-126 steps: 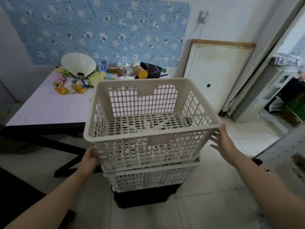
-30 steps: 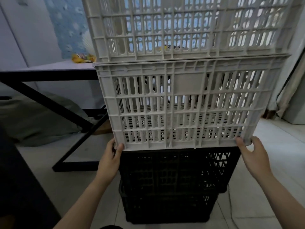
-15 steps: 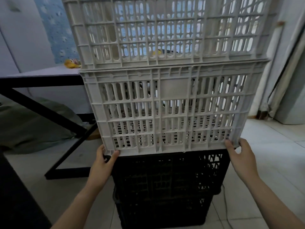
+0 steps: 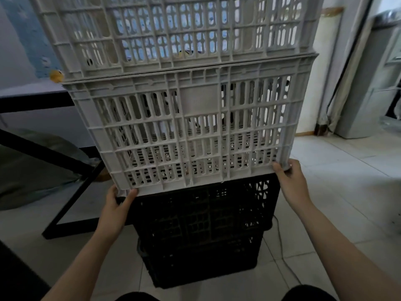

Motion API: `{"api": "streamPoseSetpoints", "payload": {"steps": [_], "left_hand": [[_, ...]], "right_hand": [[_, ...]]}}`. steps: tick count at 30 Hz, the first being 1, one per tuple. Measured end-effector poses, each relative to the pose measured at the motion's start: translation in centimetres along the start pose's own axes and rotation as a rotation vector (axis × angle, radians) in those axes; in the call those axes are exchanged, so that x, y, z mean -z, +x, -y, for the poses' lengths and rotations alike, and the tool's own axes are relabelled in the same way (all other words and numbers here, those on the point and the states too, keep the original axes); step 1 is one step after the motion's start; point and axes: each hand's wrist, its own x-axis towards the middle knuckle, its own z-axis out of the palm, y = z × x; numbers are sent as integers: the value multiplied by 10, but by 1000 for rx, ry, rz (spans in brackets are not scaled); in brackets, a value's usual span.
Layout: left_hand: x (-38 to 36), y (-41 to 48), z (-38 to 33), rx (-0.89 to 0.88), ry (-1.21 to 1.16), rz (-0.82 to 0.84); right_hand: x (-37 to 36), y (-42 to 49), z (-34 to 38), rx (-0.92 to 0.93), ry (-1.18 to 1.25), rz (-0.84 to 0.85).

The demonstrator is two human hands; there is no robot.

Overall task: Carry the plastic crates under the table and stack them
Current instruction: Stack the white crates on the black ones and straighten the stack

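Note:
Right in front of me stands a stack of plastic crates. At the bottom is a black crate (image 4: 204, 231) on the tiled floor. On it rests a white slatted crate (image 4: 191, 131), tilted slightly to the right. A second white crate (image 4: 173, 31) sits on top and runs out of the frame. My left hand (image 4: 118, 205) grips the lower white crate's bottom left corner. At its bottom right corner my right hand (image 4: 289, 178) holds on with the fingers curled over the edge.
A table (image 4: 32, 94) with a black frame stands at the left, with a dark bundle on the floor under it. A white board leans on the wall at the right, beside a doorway. A thin cable lies on the tiles right of the black crate.
4.2 s ago I looked down into the top crate; now my view is low. Over the last second both hands stayed at the lower white crate's bottom corners while the stack tilted slightly.

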Motion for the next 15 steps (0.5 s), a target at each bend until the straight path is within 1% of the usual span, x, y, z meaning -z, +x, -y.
{"api": "streamPoseSetpoints", "payload": {"steps": [3,6,9,15], "left_hand": [[0,-3,2,-16,-21,-12],[-1,-3,2,-11,-7,-61],[0,-3,2,-16,71,-96],[-9,-7,-3,-28,238,-148]], "right_hand": [[7,-5,-6,-14,40,-4],[11,-11,-14,10,51,-24],[14,-8,-19,2,59,-27],[5,-12,-13,41,114,19]]}}
